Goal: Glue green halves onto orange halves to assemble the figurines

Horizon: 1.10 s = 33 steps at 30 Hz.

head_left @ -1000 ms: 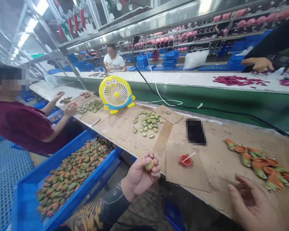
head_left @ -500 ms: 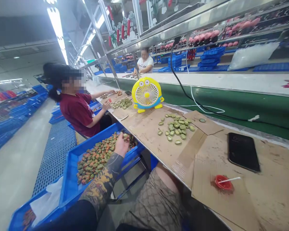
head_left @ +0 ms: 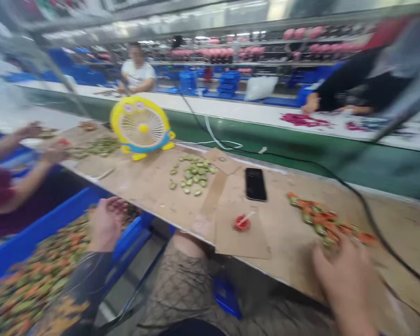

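My left hand [head_left: 107, 221] is over the near edge of a blue crate [head_left: 73, 205] heaped with small green and orange pieces [head_left: 38, 266]. Its fingers look loosely curled but are smeared by motion, so whether anything is in them cannot be told. At the right of the cardboard-covered table, my right hand [head_left: 346, 273] reaches to a loose row of green oval pieces with orange parts [head_left: 318, 217]. Its thumb and fingers are apart around the near end of that row. A group of green oval pieces [head_left: 194, 175] lies mid-table.
A yellow fan [head_left: 142, 128] stands behind the green pieces. A black phone [head_left: 255, 184] and a small red dish [head_left: 242, 223] with a white stick lie on the table. A black cable [head_left: 364, 200] crosses the right side. Co-workers sit at left and across.
The view has swung right, bringing my right hand and the orange-and-green row into sight. My left hand has risen from among the pieces toward the crate's near edge.
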Each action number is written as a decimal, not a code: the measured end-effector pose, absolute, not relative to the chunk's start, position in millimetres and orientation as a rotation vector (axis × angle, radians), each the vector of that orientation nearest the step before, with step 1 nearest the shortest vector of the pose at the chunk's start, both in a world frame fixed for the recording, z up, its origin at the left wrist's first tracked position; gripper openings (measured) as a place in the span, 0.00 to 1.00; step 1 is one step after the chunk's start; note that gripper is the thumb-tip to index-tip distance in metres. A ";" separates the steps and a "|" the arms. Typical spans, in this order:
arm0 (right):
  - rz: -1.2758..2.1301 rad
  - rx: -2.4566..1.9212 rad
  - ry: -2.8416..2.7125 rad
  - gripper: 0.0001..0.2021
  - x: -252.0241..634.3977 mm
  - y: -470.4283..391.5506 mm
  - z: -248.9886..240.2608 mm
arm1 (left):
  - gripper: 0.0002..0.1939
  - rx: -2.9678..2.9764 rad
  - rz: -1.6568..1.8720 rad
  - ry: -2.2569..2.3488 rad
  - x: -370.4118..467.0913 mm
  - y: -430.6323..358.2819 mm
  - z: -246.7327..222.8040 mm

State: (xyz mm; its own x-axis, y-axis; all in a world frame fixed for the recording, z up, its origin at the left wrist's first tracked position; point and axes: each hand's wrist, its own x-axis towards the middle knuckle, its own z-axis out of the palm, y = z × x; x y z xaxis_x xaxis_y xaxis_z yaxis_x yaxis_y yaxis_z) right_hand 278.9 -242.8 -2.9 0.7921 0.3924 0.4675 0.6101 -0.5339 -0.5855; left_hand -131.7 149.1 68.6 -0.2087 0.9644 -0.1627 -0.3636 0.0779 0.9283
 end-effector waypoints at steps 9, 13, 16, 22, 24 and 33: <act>-0.435 -2.518 -0.585 0.24 298.7 -243.6 -7.5 | 0.09 1.453 0.992 0.550 -7.0 29.2 67.4; -0.486 -2.304 -0.558 0.26 259.1 -253.1 9.9 | 0.06 1.813 0.592 0.335 17.1 -22.6 66.4; -0.308 -2.008 -0.801 0.23 207.3 -244.1 24.4 | 0.11 1.688 0.354 0.253 28.5 -47.4 60.7; -0.177 -1.790 -1.256 0.21 130.0 -208.5 34.3 | 0.25 1.205 0.246 0.243 33.5 -59.6 34.2; -0.064 -1.796 -1.203 0.19 135.6 -198.1 34.1 | 0.23 1.227 0.344 0.366 31.7 -46.4 31.4; 0.457 -1.861 -0.792 0.22 220.9 -121.6 31.6 | 0.17 1.506 0.583 0.446 43.2 14.1 26.7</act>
State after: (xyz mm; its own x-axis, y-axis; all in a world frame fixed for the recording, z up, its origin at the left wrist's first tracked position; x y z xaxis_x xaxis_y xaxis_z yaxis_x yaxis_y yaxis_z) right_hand 220.9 -121.6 31.6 0.7116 0.7013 0.0415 0.3146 -0.2653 -0.9114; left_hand 43.2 14.1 26.7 0.7881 0.6102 0.0808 -0.0816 -0.0265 0.9963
